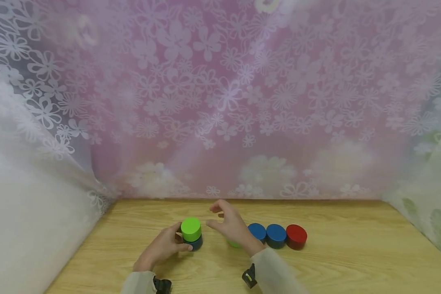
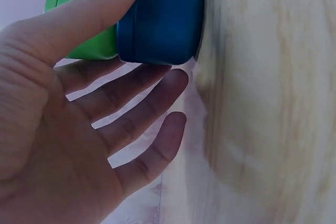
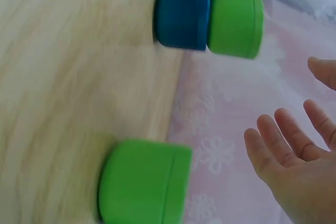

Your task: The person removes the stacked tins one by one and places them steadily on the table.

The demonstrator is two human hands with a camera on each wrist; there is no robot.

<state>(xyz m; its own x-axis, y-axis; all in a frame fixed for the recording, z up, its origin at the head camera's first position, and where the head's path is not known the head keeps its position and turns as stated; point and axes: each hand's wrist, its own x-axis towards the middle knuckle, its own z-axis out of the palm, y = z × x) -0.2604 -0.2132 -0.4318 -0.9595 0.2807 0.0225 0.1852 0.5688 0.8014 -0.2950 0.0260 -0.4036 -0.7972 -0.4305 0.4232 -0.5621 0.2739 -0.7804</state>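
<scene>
A green round canister [image 1: 191, 228] sits on top of a dark blue one [image 1: 195, 244] at the left of the table. My left hand [image 1: 163, 244] pinches this blue canister [image 2: 163, 19] low down, its thumb on the near side and fingers on the far side. Just right of the stack, my right hand [image 1: 236, 229] hovers above the table with its fingers spread and nothing in them. Under that hand stands another green canister [image 3: 144, 182], mostly hidden in the head view.
A row continues rightward from the second green canister: one blue canister [image 1: 256, 232], another blue canister [image 1: 276, 236] and a red canister [image 1: 296, 237], standing side by side. Flowered curtains [image 1: 228, 98] hang behind and along both sides of the wooden table [image 1: 345, 261].
</scene>
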